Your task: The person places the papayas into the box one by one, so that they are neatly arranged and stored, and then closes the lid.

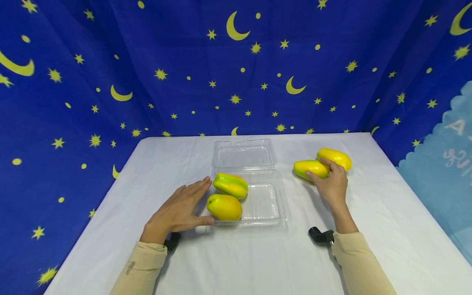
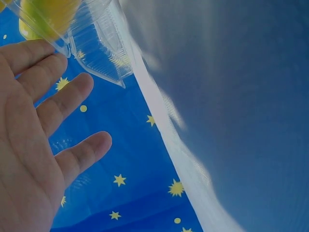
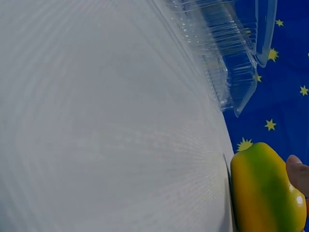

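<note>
A clear plastic clamshell box [image 1: 263,223] lies with its lid [image 1: 243,157] folded back on the table. Two yellow-green papayas fill its left part: a greener papaya [image 1: 230,185] behind and a yellower papaya [image 1: 224,207] in front. My left hand [image 1: 180,209] rests along the box's left side, fingers straight and thumb at the front corner; the left wrist view shows its fingertips [image 2: 87,82] near the plastic wall. Right of the box, my right hand [image 1: 332,184] grips a papaya [image 1: 310,169] on the table between thumb and fingers. Another papaya [image 1: 334,158] lies just behind it.
A white cloth covers the table [image 1: 243,262]. Behind and beside it hangs a blue curtain [image 1: 191,53] with yellow moons and stars. A light blue patch with lettering [image 1: 442,164] shows at the right. Black wrist camera mounts [image 1: 320,235] stick out by both sleeves.
</note>
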### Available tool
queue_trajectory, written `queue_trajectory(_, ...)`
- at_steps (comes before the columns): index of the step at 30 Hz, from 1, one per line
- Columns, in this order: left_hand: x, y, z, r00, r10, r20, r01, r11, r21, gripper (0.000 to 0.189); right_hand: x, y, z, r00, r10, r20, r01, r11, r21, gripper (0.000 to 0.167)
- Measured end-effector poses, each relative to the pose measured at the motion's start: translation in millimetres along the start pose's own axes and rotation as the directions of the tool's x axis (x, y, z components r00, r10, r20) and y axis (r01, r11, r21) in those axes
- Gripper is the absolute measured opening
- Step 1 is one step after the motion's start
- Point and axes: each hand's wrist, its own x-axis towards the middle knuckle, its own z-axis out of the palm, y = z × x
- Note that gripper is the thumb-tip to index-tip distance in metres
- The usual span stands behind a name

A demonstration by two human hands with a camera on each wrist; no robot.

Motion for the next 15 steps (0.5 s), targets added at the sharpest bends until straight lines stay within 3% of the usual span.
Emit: queue_trajectory(15, 0.1, 1.4, 0.1, 1.0, -0.02, 0.011, 0.02, 1.0, -0.003, 0.11, -0.5, -0.1, 1.8, 0.999, 0.051, 0.014, -0.05, 0.999, -0.019, 0.061)
